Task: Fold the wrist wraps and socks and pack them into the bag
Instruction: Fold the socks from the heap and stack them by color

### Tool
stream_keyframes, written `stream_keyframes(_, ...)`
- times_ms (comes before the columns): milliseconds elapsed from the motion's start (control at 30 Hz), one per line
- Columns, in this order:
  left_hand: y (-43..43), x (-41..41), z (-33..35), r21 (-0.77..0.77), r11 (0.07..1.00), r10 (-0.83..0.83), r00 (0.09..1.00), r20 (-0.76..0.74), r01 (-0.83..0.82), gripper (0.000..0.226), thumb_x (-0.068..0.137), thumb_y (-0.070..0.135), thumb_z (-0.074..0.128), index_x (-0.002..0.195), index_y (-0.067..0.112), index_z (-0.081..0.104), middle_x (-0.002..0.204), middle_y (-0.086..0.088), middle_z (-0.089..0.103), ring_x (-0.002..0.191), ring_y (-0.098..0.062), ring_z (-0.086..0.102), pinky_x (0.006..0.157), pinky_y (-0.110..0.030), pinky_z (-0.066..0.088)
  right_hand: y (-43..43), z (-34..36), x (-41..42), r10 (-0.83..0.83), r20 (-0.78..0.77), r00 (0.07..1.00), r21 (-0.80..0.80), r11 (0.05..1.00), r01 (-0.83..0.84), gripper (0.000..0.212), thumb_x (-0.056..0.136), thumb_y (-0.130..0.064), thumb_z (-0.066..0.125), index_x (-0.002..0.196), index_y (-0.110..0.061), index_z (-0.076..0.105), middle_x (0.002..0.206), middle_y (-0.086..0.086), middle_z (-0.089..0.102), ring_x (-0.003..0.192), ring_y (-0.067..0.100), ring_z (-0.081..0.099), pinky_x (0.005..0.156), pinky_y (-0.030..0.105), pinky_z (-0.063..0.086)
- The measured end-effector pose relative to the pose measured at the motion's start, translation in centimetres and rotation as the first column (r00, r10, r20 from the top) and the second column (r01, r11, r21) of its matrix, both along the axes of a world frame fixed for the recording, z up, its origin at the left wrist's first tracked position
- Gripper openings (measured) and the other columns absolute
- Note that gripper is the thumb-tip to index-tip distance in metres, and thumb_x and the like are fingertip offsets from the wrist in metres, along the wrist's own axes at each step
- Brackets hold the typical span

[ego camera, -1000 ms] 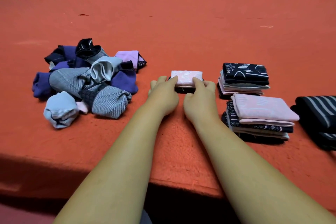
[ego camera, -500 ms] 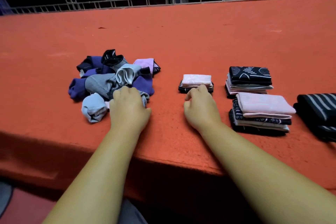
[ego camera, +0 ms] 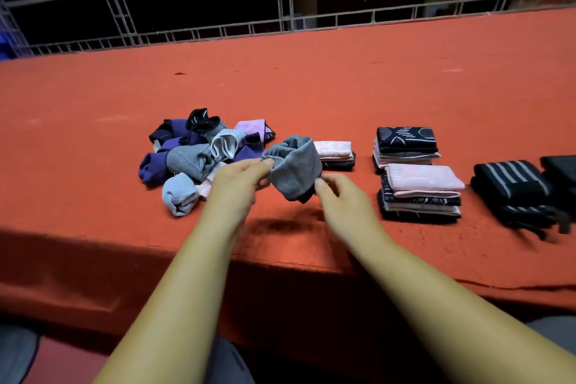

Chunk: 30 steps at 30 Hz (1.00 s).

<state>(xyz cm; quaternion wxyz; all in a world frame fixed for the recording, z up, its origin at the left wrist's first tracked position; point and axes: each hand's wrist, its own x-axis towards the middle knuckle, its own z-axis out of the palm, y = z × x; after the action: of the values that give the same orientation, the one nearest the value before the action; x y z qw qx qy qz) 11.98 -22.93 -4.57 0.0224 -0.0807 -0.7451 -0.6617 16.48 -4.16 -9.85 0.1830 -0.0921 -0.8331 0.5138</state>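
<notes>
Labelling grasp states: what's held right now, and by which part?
A grey striped sock, up off the table. The left hand pinches its rolled upper-left edge; the right hand touches its lower right corner, grip there unclear.

A sock pile (ego camera: 199, 153) lay at the left of the table (ego camera: 311, 87), a small folded stack (ego camera: 336, 153) right of it, and a rolled sock (ego camera: 294, 168) raised between them. Further right, a rear stack (ego camera: 405, 146) sat just behind a front stack (ego camera: 420, 193); the wrist wraps (ego camera: 511, 187) lay rightmost.
</notes>
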Motion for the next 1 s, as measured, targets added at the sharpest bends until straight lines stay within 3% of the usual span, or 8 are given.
stream_keyframes(100, 1.7, 2.0, 0.1, 0.317, 0.937, -0.237, 0.934, 0.269, 0.147, 0.009, 0.098, 0.025, 0.063, 0.089, 0.027, 0.064, 0.072, 0.007, 0.043, 0.061, -0.008, 0.048, 0.058, -0.029, 0.024, 1.5, 1.8, 2.2, -0.111, 0.059, 0.992, -0.212, 0.97, 0.121, 0.048, 0.1, -0.065, 0.042, 0.103, -0.026, 0.069, 0.101, -0.006, 0.078, 0.093, 0.019, 0.075, 0.09, 0.041, 0.056)
stream_keyframes(300, 4.2, 4.5, -1.7, 0.535, 0.814, -0.487, 0.769, 0.415, 0.227, 0.017, 0.096, 0.012, 0.05, 0.091, 0.023, 0.061, 0.068, 0.008, 0.039, 0.063, -0.007, 0.042, 0.06, -0.028, 0.028, 4.5, 3.1, 6.7, -0.038, 0.064, 0.997, -0.41, 0.91, 0.061, 0.018, 0.095, -0.036, 0.071, 0.092, -0.021, 0.08, 0.088, -0.006, 0.08, 0.068, 0.009, 0.06, 0.073, 0.034, 0.048)
stream_keyframes(467, 6.3, 5.1, -4.4, 0.095, 0.995, -0.029, 0.959, 0.283, 0.002, 0.007, 0.091, 0.016, 0.062, 0.097, 0.017, 0.065, 0.074, 0.0, 0.065, 0.058, -0.011, 0.056, 0.048, -0.024, 0.031, 5.8, 1.9, 8.3, -0.056, -0.033, 0.998, -0.299, 0.953, 0.044, 0.021, 0.096, -0.031, 0.077, 0.086, -0.013, 0.072, 0.073, -0.012, 0.066, 0.065, 0.001, 0.054, 0.061, 0.015, 0.042)
stream_keyframes(567, 6.2, 5.2, -5.6, -0.155, 0.965, 0.215, 0.976, 0.026, -0.209, 0.005, 0.101, 0.024, 0.065, 0.106, 0.025, 0.064, 0.097, 0.003, 0.073, 0.087, -0.014, 0.07, 0.068, -0.022, 0.047, 6.2, 1.1, 8.5, -0.054, -0.024, 0.998, -0.208, 0.977, 0.048, 0.024, 0.095, -0.035, 0.077, 0.086, -0.015, 0.067, 0.069, -0.011, 0.064, 0.058, 0.001, 0.049, 0.055, 0.017, 0.037)
stream_keyframes(633, 6.0, 5.6, -5.7, -0.22, 0.947, 0.184, 0.956, -0.231, -0.235, 0.01, 0.1, 0.03, 0.068, 0.109, 0.031, 0.064, 0.108, 0.008, 0.067, 0.099, -0.008, 0.065, 0.086, -0.019, 0.049, 6.5, 0.9, 8.4, -0.06, 0.007, 0.998, -0.145, 0.988, 0.06, 0.021, 0.093, -0.036, 0.079, 0.086, -0.02, 0.067, 0.071, -0.009, 0.066, 0.058, 0.001, 0.05, 0.056, 0.018, 0.038)
stream_keyframes(733, 5.9, 6.4, -5.1, -0.373, 0.914, -0.032, 0.887, -0.461, -0.161, 0.02, 0.093, 0.039, 0.073, 0.113, 0.034, 0.069, 0.11, 0.015, 0.063, 0.103, -0.008, 0.059, 0.093, -0.024, 0.047, 6.9, 0.6, 8.0, -0.043, 0.01, 0.999, -0.122, 0.992, 0.044, 0.022, 0.087, -0.034, 0.083, 0.086, -0.021, 0.066, 0.075, -0.007, 0.071, 0.063, 0.005, 0.056, 0.063, 0.026, 0.043)
stream_keyframes(867, 6.9, 7.1, -5.1, -0.609, 0.772, -0.184, 0.853, -0.488, -0.181, 0.04, 0.081, 0.065, 0.065, 0.106, 0.035, 0.071, 0.105, 0.018, 0.058, 0.103, -0.015, 0.052, 0.092, -0.041, 0.047, 7.4, 0.2, 7.8, -0.016, 0.05, 0.999, -0.142, 0.99, 0.023, 0.022, 0.085, -0.024, 0.087, 0.091, -0.02, 0.067, 0.074, -0.008, 0.068, 0.063, 0.004, 0.057, 0.061, 0.024, 0.043)
stream_keyframes(1000, 7.9, 7.6, -5.6, -0.679, 0.666, -0.176, 0.819, -0.546, -0.309, 0.042, 0.078, 0.067, 0.062, 0.103, 0.034, 0.069, 0.102, 0.018, 0.051, 0.1, -0.015, 0.048, 0.086, -0.038, 0.04, 8.1, 0.4, 8.2, 0.013, 0.061, 0.998, -0.295, 0.955, 0.006, 0.018, 0.091, -0.02, 0.081, 0.106, -0.023, 0.071, 0.083, -0.004, 0.068, 0.065, 0.003, 0.06, 0.06, 0.023, 0.046)
